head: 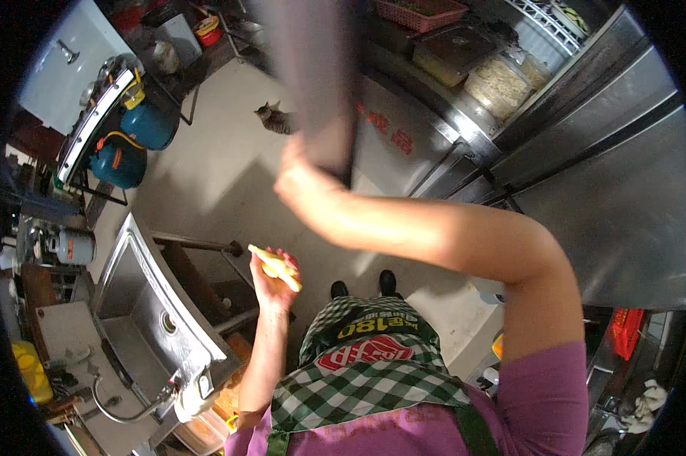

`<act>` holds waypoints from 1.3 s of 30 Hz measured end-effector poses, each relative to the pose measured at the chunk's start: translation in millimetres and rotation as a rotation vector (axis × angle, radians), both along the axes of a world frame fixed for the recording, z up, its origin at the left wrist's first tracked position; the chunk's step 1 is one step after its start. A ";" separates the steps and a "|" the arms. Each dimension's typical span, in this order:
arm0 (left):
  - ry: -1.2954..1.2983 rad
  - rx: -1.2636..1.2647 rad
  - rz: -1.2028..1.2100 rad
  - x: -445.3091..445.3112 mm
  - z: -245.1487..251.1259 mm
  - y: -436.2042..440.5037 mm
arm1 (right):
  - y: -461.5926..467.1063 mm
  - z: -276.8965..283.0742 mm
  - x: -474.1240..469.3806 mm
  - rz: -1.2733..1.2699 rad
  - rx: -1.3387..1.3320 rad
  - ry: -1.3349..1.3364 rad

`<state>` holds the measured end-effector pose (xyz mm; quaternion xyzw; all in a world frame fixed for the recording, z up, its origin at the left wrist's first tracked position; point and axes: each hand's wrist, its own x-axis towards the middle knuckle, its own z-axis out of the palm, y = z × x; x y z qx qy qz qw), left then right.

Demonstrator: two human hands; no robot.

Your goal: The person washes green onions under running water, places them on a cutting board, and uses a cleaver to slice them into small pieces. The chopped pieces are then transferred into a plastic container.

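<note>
My left hand (273, 288) is held palm up in front of the apron, left of my feet. Its fingers are curled around a pale yellow, flat piece (275, 267), perhaps food; I cannot tell exactly what it is. My right arm reaches across the view, and my right hand (303, 182) is against the lower end of a long, greyish panel (320, 74), perhaps a door edge. The panel is blurred and close to the camera. It hides my right fingers, so their grip does not show.
A stainless-steel sink (143, 336) stands at the left. Blue gas cylinders (117, 165) are below a burner stand. A tabby cat (274, 119) is on the floor ahead. Steel cabinets (594, 228) line the right, with plastic food tubs (497, 85) on top.
</note>
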<state>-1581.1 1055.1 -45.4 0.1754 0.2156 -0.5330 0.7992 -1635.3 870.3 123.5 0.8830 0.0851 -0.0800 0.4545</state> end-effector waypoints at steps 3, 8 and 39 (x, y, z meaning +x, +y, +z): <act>0.014 0.134 -0.045 -7.9 -13.2 0.7 | 30.4 1.8 53.4 0.158 -0.141 0.089; -0.162 0.151 -0.153 -23.1 -24.4 -7.1 | 56.0 -9.1 73.3 0.134 0.166 -0.157; -2.016 0.271 -0.652 -171.3 111.9 -715.5 | -139.1 -205.9 -369.3 -1.655 1.970 -0.538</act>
